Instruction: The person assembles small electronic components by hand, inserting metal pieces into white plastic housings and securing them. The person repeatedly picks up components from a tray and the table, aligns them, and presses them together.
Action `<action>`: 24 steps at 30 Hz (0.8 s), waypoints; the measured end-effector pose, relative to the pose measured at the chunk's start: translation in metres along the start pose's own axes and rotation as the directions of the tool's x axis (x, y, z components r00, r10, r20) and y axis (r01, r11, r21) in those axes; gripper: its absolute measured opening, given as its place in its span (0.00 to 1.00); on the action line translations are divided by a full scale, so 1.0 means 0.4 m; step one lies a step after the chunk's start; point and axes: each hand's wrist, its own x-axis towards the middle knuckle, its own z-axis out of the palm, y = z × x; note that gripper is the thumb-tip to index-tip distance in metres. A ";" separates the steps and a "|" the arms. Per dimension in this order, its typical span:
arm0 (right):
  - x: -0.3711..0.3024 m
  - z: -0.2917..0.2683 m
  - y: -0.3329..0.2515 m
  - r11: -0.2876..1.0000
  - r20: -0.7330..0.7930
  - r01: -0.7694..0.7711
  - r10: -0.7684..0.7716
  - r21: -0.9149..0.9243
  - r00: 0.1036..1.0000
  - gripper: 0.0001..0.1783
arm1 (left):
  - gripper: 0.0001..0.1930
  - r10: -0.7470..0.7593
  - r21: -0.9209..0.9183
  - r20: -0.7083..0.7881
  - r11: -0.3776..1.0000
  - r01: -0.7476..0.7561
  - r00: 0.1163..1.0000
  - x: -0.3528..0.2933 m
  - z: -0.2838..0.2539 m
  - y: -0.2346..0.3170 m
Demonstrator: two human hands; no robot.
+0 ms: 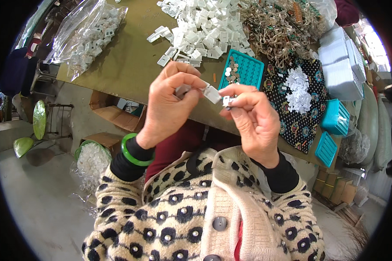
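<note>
Both hands are raised over the near edge of the table. Between the fingertips of my left hand (169,102) is a small white plastic case (211,93), and something greyish shows further inside that hand. My right hand (260,124) pinches a small white plastic piece (227,101) with a dark underside between thumb and forefinger. The two parts are close together. Just beyond my right hand lies a teal tray (252,71) with small round metal discs (232,74) at its left side. A large heap of similar white cases (209,32) is spread behind.
A tangle of thin wires with small parts (283,28) lies at the back right. White slips (298,89) sit on a black patterned cloth (281,115). White trays (340,71) and teal trays (335,116) are stacked at right. A clear bag of parts (91,39) rests at left.
</note>
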 end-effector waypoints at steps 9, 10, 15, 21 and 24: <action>-0.020 0.008 0.029 0.981 -0.147 0.147 -0.166 -0.129 0.975 0.05 | 0.28 -0.299 -0.759 0.138 0.581 0.295 0.944 -0.028 0.079 0.032; -0.020 0.003 0.029 0.980 -0.162 0.162 -0.179 -0.117 0.970 0.05 | 0.27 -0.334 -0.746 0.178 0.568 0.348 0.926 -0.029 0.080 0.032; -0.023 0.009 0.033 0.946 -0.106 0.191 -0.225 -0.263 0.969 0.06 | 0.28 -0.354 -0.774 0.314 0.442 0.453 0.881 -0.038 0.073 0.013; -0.013 0.020 0.040 0.861 -0.117 0.273 -0.353 -0.429 0.928 0.07 | 0.26 -0.367 -0.822 0.389 0.276 0.499 0.845 -0.050 0.084 -0.006; -0.013 0.014 0.037 0.911 -0.125 0.231 -0.287 -0.340 0.950 0.07 | 0.21 -0.387 -0.822 0.393 0.260 0.507 0.834 -0.049 0.074 -0.013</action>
